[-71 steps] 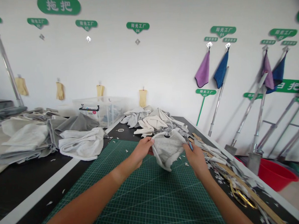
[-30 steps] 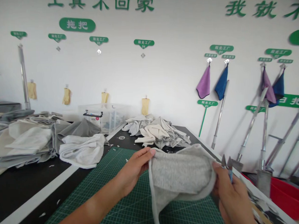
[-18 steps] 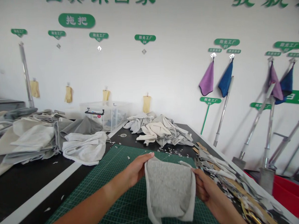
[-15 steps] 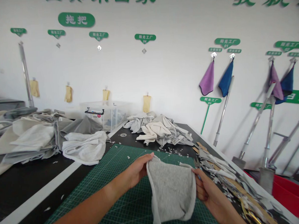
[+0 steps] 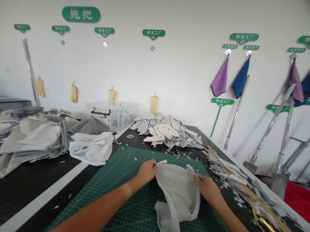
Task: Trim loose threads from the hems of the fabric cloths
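Note:
A light grey knit cloth (image 5: 180, 190) hangs above the green cutting mat (image 5: 115, 199), its edges curling. At its upper left corner, the fingers of my left hand (image 5: 146, 171) are closed in a pinch, with a rolled bit of edge sticking out past them. My right hand (image 5: 209, 190) is closed at the cloth's upper right edge. A small blue-handled cutting tool (image 5: 200, 177), which looks like thread snips, also sits in that hand with its metal end pointing up and away. The lower left part of the cloth hangs as a loose flap.
A pile of pale cloth (image 5: 168, 130) lies beyond the mat, with white scraps before it. Grey and white fabric stacks (image 5: 40, 138) and a clear plastic box (image 5: 119, 114) stand left. Cloth strips (image 5: 229, 171) and gold-handled scissors (image 5: 264, 224) lie right, near a red bin (image 5: 299, 198).
The cloth has turned and its lower left part now hangs folded as a flap. My right hand has shifted slightly, so the blue-handled tool shows more clearly. The camera view has tilted downward.

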`<state>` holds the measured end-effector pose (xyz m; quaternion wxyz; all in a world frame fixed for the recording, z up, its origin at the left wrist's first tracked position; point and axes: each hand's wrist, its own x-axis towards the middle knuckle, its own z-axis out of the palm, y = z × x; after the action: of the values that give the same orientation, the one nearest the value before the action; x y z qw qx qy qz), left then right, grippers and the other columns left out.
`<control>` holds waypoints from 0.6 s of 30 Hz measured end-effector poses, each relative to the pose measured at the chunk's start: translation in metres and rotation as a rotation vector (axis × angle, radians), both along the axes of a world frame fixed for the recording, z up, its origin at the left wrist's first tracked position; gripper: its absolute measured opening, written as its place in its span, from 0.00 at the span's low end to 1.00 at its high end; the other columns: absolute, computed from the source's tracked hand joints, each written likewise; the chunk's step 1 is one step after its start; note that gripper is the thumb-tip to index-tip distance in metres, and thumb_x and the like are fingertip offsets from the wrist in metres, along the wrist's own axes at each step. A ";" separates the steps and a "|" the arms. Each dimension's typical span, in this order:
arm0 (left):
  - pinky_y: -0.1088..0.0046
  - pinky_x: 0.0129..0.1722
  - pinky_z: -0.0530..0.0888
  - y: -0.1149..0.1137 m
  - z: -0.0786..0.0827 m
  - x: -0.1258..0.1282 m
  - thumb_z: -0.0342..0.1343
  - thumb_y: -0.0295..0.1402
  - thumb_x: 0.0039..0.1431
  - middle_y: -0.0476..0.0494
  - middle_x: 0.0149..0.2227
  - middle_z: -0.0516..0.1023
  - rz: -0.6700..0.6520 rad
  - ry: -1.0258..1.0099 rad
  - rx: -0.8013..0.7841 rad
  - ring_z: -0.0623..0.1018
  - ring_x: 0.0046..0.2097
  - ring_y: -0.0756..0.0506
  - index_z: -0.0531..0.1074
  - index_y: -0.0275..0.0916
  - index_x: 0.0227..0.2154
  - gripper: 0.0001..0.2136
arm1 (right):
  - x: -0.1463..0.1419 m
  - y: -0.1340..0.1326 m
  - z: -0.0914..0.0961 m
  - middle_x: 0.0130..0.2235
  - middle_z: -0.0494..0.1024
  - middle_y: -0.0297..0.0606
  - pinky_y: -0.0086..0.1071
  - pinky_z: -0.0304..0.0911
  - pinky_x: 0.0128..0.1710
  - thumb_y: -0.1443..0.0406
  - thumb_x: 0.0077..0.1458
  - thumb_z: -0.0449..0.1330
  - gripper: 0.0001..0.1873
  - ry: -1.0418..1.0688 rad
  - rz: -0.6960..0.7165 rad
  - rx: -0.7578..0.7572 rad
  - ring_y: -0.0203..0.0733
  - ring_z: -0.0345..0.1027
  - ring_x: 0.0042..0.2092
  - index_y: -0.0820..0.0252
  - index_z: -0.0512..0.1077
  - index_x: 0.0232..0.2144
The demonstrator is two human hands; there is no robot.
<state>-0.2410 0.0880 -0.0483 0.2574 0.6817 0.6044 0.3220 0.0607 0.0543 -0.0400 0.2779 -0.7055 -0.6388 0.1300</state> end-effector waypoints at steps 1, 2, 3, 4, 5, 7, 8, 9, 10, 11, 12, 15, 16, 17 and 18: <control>0.69 0.37 0.70 0.002 0.001 0.002 0.49 0.40 0.64 0.42 0.31 0.79 0.017 0.105 0.061 0.78 0.35 0.44 0.73 0.39 0.31 0.13 | 0.001 0.003 -0.001 0.29 0.78 0.38 0.29 0.59 0.31 0.54 0.61 0.51 0.19 -0.083 0.002 -0.008 0.44 0.73 0.34 0.57 0.70 0.23; 0.68 0.40 0.70 0.004 0.002 0.004 0.49 0.40 0.64 0.40 0.34 0.80 0.039 0.197 0.100 0.79 0.39 0.42 0.74 0.39 0.30 0.14 | 0.002 0.007 -0.001 0.31 0.79 0.39 0.30 0.59 0.32 0.54 0.62 0.49 0.19 -0.140 -0.003 -0.025 0.45 0.74 0.36 0.57 0.70 0.25; 0.66 0.42 0.70 0.005 0.003 0.006 0.48 0.40 0.65 0.38 0.36 0.80 0.063 0.275 0.112 0.79 0.41 0.40 0.75 0.38 0.31 0.15 | 0.003 0.009 -0.002 0.33 0.80 0.41 0.31 0.59 0.34 0.54 0.63 0.48 0.19 -0.181 -0.011 -0.051 0.47 0.75 0.38 0.57 0.71 0.28; 0.64 0.43 0.70 0.007 0.003 0.009 0.47 0.39 0.66 0.36 0.37 0.80 0.087 0.337 0.107 0.79 0.42 0.39 0.75 0.37 0.32 0.15 | 0.003 0.012 -0.003 0.35 0.80 0.42 0.31 0.59 0.35 0.54 0.63 0.48 0.19 -0.217 -0.035 -0.067 0.48 0.75 0.40 0.56 0.72 0.31; 0.63 0.43 0.70 0.008 0.003 0.011 0.46 0.38 0.67 0.34 0.38 0.79 0.107 0.387 0.102 0.78 0.42 0.38 0.75 0.36 0.35 0.15 | 0.003 0.014 -0.004 0.38 0.80 0.43 0.32 0.60 0.36 0.53 0.63 0.47 0.19 -0.244 -0.056 -0.081 0.49 0.75 0.42 0.56 0.72 0.34; 0.63 0.45 0.69 0.008 0.002 0.015 0.44 0.31 0.66 0.31 0.41 0.78 0.150 0.472 0.156 0.77 0.45 0.38 0.73 0.34 0.42 0.13 | 0.003 0.018 -0.005 0.42 0.80 0.45 0.35 0.61 0.39 0.53 0.64 0.47 0.19 -0.279 -0.089 -0.105 0.51 0.75 0.45 0.55 0.73 0.40; 0.62 0.46 0.68 0.007 0.002 0.017 0.43 0.27 0.66 0.31 0.43 0.77 0.154 0.509 0.221 0.76 0.46 0.38 0.72 0.33 0.45 0.13 | 0.003 0.018 -0.005 0.44 0.80 0.46 0.36 0.62 0.41 0.53 0.64 0.47 0.19 -0.289 -0.102 -0.115 0.52 0.75 0.46 0.55 0.73 0.43; 0.62 0.48 0.68 0.004 0.002 0.018 0.42 0.24 0.65 0.32 0.45 0.75 0.134 0.540 0.302 0.74 0.48 0.39 0.71 0.34 0.48 0.15 | 0.003 0.018 -0.005 0.45 0.80 0.47 0.36 0.62 0.42 0.53 0.64 0.47 0.20 -0.295 -0.114 -0.120 0.53 0.75 0.47 0.56 0.72 0.46; 0.61 0.50 0.67 0.001 0.002 0.018 0.41 0.23 0.64 0.34 0.47 0.74 0.088 0.560 0.384 0.72 0.50 0.39 0.70 0.36 0.49 0.16 | 0.002 0.017 -0.005 0.45 0.80 0.48 0.37 0.62 0.42 0.53 0.65 0.46 0.21 -0.297 -0.123 -0.121 0.53 0.75 0.47 0.56 0.72 0.48; 0.61 0.52 0.66 -0.002 0.001 0.019 0.41 0.23 0.65 0.36 0.48 0.74 0.020 0.565 0.452 0.71 0.51 0.40 0.69 0.38 0.50 0.16 | 0.001 0.016 -0.004 0.45 0.80 0.48 0.37 0.63 0.42 0.52 0.65 0.46 0.22 -0.297 -0.132 -0.117 0.53 0.75 0.47 0.57 0.72 0.49; 0.60 0.53 0.65 -0.006 0.001 0.019 0.41 0.25 0.66 0.38 0.49 0.73 -0.060 0.556 0.498 0.70 0.51 0.40 0.69 0.40 0.50 0.16 | 0.000 0.014 -0.003 0.44 0.80 0.49 0.38 0.63 0.42 0.51 0.65 0.46 0.24 -0.293 -0.139 -0.106 0.54 0.75 0.47 0.57 0.72 0.50; 0.61 0.54 0.65 -0.013 -0.003 0.019 0.45 0.34 0.68 0.40 0.50 0.73 -0.223 0.488 0.510 0.69 0.52 0.40 0.70 0.42 0.51 0.13 | -0.005 0.006 0.000 0.42 0.80 0.48 0.37 0.62 0.41 0.47 0.65 0.43 0.28 -0.280 -0.134 -0.074 0.53 0.75 0.46 0.57 0.71 0.50; 0.62 0.54 0.65 -0.014 -0.005 0.018 0.45 0.37 0.68 0.40 0.51 0.73 -0.239 0.472 0.494 0.69 0.53 0.40 0.70 0.41 0.52 0.14 | -0.007 0.003 0.000 0.41 0.80 0.47 0.36 0.62 0.40 0.47 0.65 0.42 0.28 -0.281 -0.124 -0.070 0.52 0.75 0.45 0.56 0.71 0.50; 0.61 0.55 0.64 -0.014 -0.007 0.018 0.45 0.38 0.68 0.39 0.52 0.73 -0.243 0.464 0.478 0.69 0.54 0.40 0.69 0.40 0.53 0.16 | -0.009 0.001 0.001 0.40 0.80 0.46 0.35 0.62 0.40 0.46 0.65 0.43 0.28 -0.288 -0.109 -0.072 0.51 0.75 0.44 0.55 0.71 0.49; 0.61 0.56 0.64 -0.013 -0.009 0.018 0.45 0.39 0.68 0.38 0.53 0.73 -0.240 0.463 0.466 0.68 0.54 0.40 0.69 0.39 0.54 0.17 | -0.011 0.000 0.001 0.39 0.80 0.45 0.35 0.62 0.39 0.46 0.65 0.44 0.27 -0.300 -0.092 -0.081 0.51 0.75 0.44 0.55 0.71 0.49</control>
<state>-0.2227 0.0748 -0.0578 -0.0129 0.8433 0.4726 0.2557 0.0498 0.0541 -0.0393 0.1561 -0.7561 -0.6346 0.0359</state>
